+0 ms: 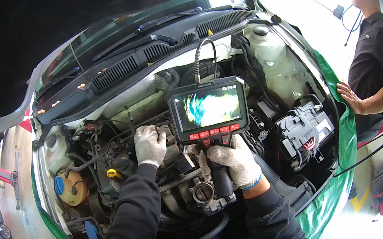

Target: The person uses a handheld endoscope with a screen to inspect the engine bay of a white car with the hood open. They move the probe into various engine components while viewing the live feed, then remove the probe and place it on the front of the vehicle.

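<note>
Gripping the handle (221,180) of a handheld endoscope (209,111), a gloved right hand (236,160) holds its lit screen (210,106) above the engine (172,202); just left of the unit, the gloved left hand (150,146) lies over the engine top, its fingertips too obscured to tell whether they hold anything. The probe cable (196,63) loops from the unit's top and drops behind it, tip hidden: pulling it against a snag could kink it, while a slackened grip could drop the unit. At right, a co-worker's hand (350,98) rests on the green fender cover (348,132), beyond the battery (305,126)
</note>
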Demonstrator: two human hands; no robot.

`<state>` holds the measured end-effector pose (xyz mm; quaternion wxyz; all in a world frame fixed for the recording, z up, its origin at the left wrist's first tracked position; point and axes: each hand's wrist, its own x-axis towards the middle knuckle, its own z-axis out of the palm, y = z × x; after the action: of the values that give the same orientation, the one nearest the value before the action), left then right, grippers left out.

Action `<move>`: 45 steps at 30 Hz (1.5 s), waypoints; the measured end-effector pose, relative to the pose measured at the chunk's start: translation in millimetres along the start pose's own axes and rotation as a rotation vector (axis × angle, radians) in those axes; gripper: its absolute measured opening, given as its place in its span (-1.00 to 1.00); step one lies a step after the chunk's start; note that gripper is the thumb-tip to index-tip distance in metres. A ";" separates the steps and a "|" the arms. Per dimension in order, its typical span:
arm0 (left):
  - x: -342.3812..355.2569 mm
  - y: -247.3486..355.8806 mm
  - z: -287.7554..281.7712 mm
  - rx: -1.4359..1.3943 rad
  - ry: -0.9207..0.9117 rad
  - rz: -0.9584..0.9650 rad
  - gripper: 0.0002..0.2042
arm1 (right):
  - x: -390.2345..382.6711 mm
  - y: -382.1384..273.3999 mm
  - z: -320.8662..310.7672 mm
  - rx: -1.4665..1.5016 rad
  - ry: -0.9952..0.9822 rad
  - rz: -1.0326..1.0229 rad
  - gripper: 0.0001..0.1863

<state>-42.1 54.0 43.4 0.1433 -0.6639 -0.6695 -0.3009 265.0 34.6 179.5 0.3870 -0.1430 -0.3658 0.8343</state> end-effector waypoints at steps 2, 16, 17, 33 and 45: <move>-0.3 -0.3 0.5 -0.003 -0.005 -0.006 -0.77 | 0.7 0.5 0.1 -0.018 0.018 -0.002 -0.58; -2.1 -3.3 3.2 -0.003 -0.020 -0.023 -0.78 | 1.4 -3.2 3.1 -0.069 0.013 0.000 -0.64; -2.3 -3.8 3.4 -0.003 -0.021 -0.022 -0.78 | 1.0 -2.8 4.2 -0.069 0.025 -0.004 -0.64; 3.9 10.6 -19.1 -0.026 -0.026 0.027 -0.73 | -0.3 -10.1 1.2 -0.095 0.002 -0.028 -0.58; 18.9 18.7 -51.7 -0.367 -0.181 -0.069 -0.85 | -0.8 -7.5 1.1 -0.005 -0.038 0.001 -0.63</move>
<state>-36.1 37.3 98.8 -0.0512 -0.6798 -0.6359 -0.3618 268.9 36.6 185.7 0.3793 -0.1284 -0.3752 0.8360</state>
